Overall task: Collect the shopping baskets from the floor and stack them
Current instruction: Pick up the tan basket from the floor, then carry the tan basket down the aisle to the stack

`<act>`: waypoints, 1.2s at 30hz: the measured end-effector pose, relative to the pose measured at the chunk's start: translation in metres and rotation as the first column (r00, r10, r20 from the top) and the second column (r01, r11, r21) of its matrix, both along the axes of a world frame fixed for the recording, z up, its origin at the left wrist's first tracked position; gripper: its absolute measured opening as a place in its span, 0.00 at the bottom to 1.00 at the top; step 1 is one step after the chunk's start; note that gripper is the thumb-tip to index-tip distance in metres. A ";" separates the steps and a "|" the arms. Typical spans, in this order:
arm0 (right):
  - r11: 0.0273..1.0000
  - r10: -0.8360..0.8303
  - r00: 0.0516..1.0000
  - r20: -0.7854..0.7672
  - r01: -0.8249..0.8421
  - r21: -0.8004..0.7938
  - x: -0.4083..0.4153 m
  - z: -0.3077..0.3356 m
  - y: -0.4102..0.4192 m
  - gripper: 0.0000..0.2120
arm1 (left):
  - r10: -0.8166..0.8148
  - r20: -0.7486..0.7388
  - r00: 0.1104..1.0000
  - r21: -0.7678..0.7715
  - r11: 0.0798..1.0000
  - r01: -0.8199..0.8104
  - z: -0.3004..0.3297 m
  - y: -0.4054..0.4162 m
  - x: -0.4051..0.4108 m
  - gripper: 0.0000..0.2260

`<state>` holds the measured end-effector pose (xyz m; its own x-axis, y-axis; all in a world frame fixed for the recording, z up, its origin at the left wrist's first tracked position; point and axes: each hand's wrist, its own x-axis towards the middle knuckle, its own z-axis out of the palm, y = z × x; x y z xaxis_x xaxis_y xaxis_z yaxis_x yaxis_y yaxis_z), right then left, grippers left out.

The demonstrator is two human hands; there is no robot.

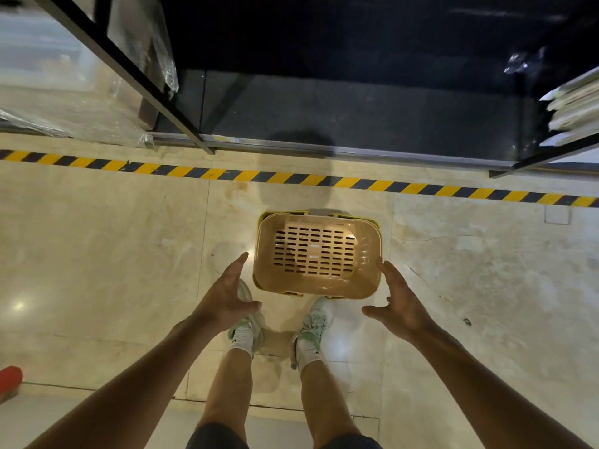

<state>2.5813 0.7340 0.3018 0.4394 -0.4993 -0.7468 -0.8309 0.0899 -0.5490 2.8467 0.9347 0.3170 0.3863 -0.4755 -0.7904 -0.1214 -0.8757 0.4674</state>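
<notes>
Both hands, the left hand [230, 298] and right hand [399, 301], hover spread and empty beside the tan basket [316, 256] on the floor [113, 254]; it seems nested on another, with the stacking's remainder unseen.

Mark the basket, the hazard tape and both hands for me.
basket [316, 288], head view, near inner wall.
hazard tape [356, 183], head view, a stripe mid-strip.
left hand [227, 296], head view, back of hand.
right hand [400, 303], head view, back of hand.

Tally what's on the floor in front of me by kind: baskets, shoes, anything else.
Baskets: 1, tan basket, possibly nested on another; I cannot tell.
Shoes: 2, left shoe, right shoe.
Red object: 1, at left edge.
Total: 4
</notes>
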 end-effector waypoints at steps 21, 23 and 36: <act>0.518 0.851 0.515 0.099 -0.797 -0.310 0.357 0.313 0.230 0.34 | 0.279 0.502 0.819 -0.122 0.960 -0.253 0.279 0.319 0.141 0.40; 0.425 0.902 0.424 0.076 -0.843 -0.329 0.396 0.326 0.272 0.34 | 0.322 0.525 0.788 -0.095 0.942 -0.322 0.287 0.369 0.152 0.40; -0.070 0.997 -0.061 -0.037 -0.940 -0.334 0.555 0.352 0.494 0.33 | 0.654 0.501 0.566 -0.048 0.675 -0.737 0.291 0.590 0.167 0.40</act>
<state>3.1362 1.2285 0.6538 0.6933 0.4627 -0.5524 0.1509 -0.8428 -0.5166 3.0138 1.5248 0.6078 0.8612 0.2023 -0.4663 0.4035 -0.8300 0.3851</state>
